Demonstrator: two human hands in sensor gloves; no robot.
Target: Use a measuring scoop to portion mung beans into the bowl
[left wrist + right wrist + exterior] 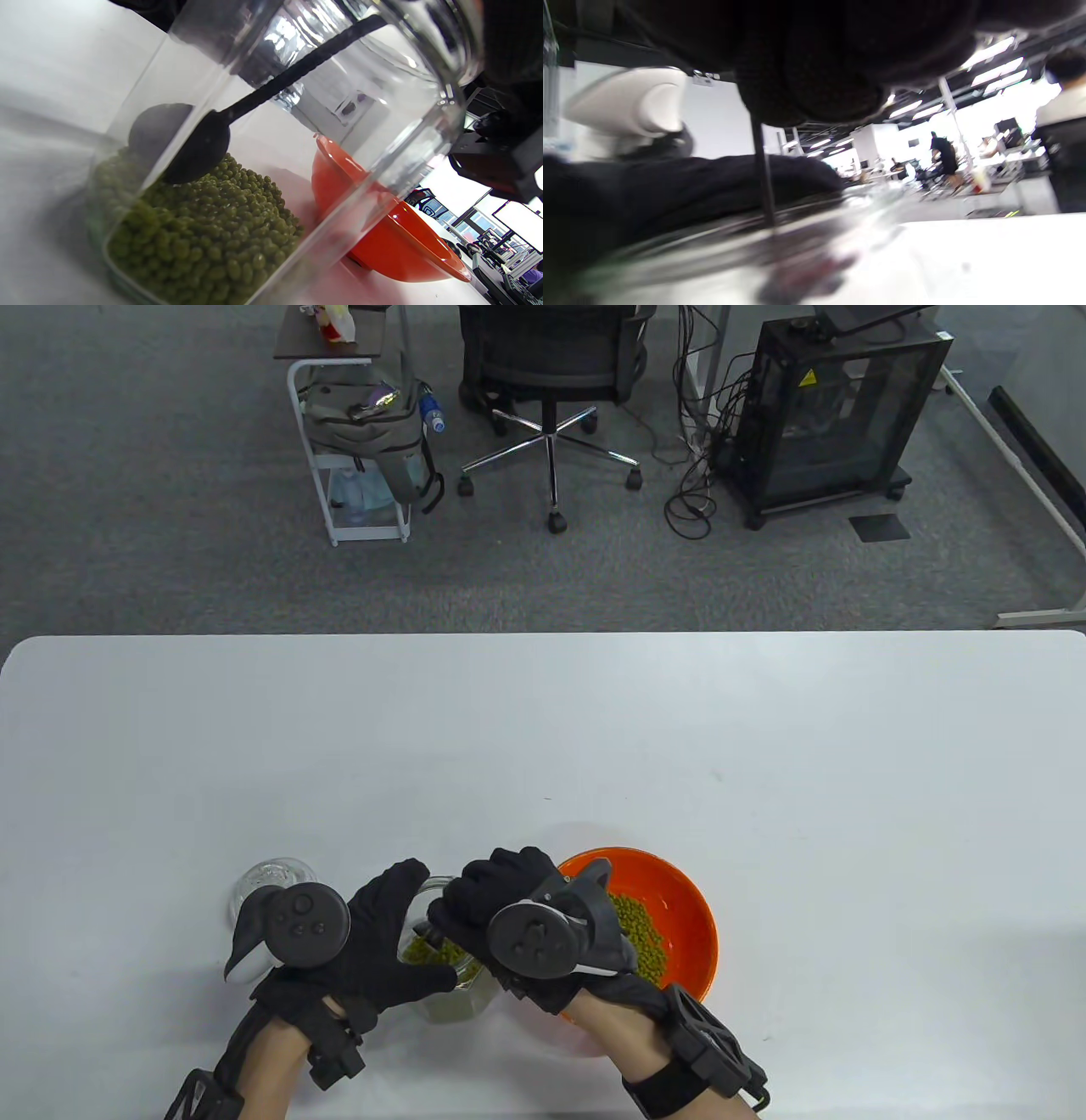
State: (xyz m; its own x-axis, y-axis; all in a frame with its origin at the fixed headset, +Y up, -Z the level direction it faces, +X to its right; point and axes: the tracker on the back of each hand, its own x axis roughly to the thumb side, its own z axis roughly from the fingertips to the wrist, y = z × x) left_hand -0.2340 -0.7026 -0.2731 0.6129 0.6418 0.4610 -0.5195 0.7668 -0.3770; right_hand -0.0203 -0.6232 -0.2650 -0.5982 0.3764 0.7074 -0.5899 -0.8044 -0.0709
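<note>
White table [543, 746]: glass lid [265, 882] beside jar [441, 976].

White table [543, 746]: jar [441, 976], bowl [687, 925], lid [267, 882]

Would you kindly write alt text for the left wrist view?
A black measuring scoop dips into green mung beans inside a tilted clear glass jar. An orange bowl sits just beyond it on the white table.

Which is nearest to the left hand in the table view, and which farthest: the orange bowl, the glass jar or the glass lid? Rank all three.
1. glass jar: gripped by the left hand.
2. glass lid: just beyond the hand, on its left.
3. orange bowl: to the right, past the jar.
</note>
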